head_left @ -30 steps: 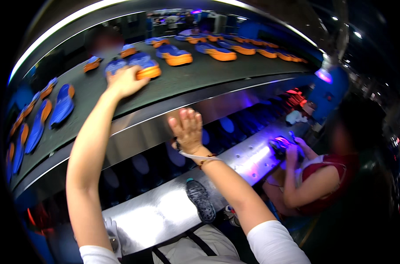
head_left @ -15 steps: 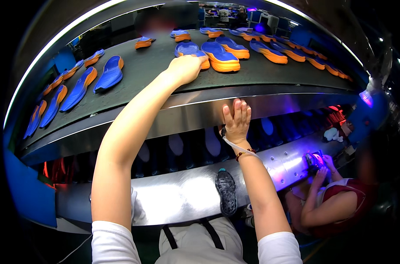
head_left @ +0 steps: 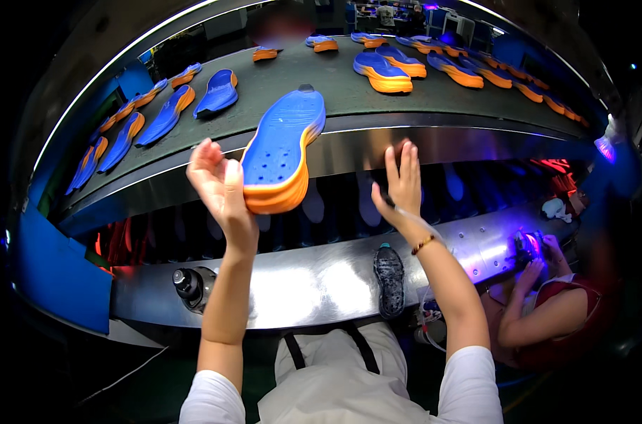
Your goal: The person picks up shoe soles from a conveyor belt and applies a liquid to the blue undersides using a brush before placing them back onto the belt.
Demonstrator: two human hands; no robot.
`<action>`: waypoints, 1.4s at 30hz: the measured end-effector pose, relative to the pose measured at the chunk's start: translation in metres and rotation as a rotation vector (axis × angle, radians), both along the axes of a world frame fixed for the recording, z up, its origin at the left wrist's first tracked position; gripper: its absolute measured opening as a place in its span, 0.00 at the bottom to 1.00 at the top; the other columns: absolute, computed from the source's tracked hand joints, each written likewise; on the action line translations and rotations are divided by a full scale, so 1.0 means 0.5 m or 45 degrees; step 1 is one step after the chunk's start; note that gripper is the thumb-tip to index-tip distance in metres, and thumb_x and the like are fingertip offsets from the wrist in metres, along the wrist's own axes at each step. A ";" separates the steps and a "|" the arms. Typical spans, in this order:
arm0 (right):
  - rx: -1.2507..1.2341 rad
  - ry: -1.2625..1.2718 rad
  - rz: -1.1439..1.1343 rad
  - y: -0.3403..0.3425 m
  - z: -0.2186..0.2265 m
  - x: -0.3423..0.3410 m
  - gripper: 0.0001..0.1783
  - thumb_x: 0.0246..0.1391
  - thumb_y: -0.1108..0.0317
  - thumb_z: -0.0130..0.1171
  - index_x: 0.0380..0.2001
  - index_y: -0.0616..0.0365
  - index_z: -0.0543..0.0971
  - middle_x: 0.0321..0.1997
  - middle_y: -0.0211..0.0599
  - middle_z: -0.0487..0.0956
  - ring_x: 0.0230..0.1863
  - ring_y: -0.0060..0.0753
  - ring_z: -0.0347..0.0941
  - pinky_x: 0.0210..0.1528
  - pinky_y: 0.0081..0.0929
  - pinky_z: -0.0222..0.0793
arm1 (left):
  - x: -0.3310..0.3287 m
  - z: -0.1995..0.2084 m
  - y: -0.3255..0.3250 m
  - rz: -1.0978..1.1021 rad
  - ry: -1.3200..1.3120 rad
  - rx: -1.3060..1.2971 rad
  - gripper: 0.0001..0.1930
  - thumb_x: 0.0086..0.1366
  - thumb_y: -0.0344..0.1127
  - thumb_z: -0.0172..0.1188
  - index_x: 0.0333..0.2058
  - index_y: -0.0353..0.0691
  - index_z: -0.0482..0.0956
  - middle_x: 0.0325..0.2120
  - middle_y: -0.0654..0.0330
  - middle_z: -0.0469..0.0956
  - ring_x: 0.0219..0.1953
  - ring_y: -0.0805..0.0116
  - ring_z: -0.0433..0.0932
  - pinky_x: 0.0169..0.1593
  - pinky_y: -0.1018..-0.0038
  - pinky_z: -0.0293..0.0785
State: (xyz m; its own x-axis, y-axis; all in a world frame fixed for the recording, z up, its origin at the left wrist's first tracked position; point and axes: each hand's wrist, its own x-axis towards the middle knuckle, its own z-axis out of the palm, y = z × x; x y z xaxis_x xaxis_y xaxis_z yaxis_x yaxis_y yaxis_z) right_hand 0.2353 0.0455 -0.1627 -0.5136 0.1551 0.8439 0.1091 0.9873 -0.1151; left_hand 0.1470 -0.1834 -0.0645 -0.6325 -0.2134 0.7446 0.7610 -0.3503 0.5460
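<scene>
The blue-and-orange sole has left the belt: half a second ago it lay there under the left hand, and now it is up in front of the steel rail, nearer the person, heel end toward the body and blue face in view. The left hand has drawn back from the belt with it and turned, so that its fingers are loosely curled and stand apart from the thumb. The sole's heel end meets the thumb in view; whether the hand has a firm grip on it, I cannot tell.

The right hand stays in front of the rail, holding nothing. Its fingers still point up and are stretched out, but the thumb now sits lower and farther from them than before. Whether the fingertips touch the rail is unclear.

On the belt, the pair of soles that was just beside the lifted one remains. The black sole still lies on the metal desk. A black-topped bottle, mostly hidden behind the left forearm earlier, now shows on the desk. At the right, a co-worker keeps both hands at a dark object under purple light.
</scene>
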 end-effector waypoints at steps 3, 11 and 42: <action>-0.260 -0.102 0.295 -0.046 -0.031 0.066 0.28 0.41 0.70 0.57 0.50 0.61 0.68 0.46 0.52 0.71 0.45 0.50 0.69 0.47 0.35 0.65 | -0.001 -0.067 -0.045 -1.386 -0.861 -0.099 0.22 0.59 0.36 0.50 0.51 0.34 0.62 0.43 0.57 0.72 0.44 0.70 0.73 0.50 0.73 0.68; -1.736 -0.036 0.461 -0.116 -0.130 0.238 0.12 0.52 0.68 0.55 0.37 0.66 0.76 0.30 0.37 0.78 0.29 0.20 0.73 0.33 0.17 0.69 | 0.136 -0.374 -0.088 -2.514 -1.191 0.299 0.48 0.52 0.68 0.48 0.61 0.37 0.45 0.55 0.38 0.55 0.50 0.42 0.67 0.51 0.49 0.65; -0.979 -0.263 0.772 -0.289 -0.089 0.154 0.10 0.37 0.74 0.60 0.28 0.65 0.77 0.28 0.46 0.78 0.29 0.39 0.76 0.34 0.26 0.71 | 0.193 -0.406 -0.039 -1.460 -1.577 0.192 0.41 0.57 0.71 0.22 0.53 0.44 0.62 0.48 0.56 0.68 0.51 0.60 0.66 0.56 0.63 0.61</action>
State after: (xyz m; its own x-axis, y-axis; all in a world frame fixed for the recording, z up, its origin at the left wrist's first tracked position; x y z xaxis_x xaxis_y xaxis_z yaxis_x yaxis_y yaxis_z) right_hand 0.3123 -0.0992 -0.2073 -0.8121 0.2842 0.5096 -0.2985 0.5481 -0.7813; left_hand 0.2438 -0.2029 -0.2675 -0.6459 0.7171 -0.2620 -0.7296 -0.4788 0.4883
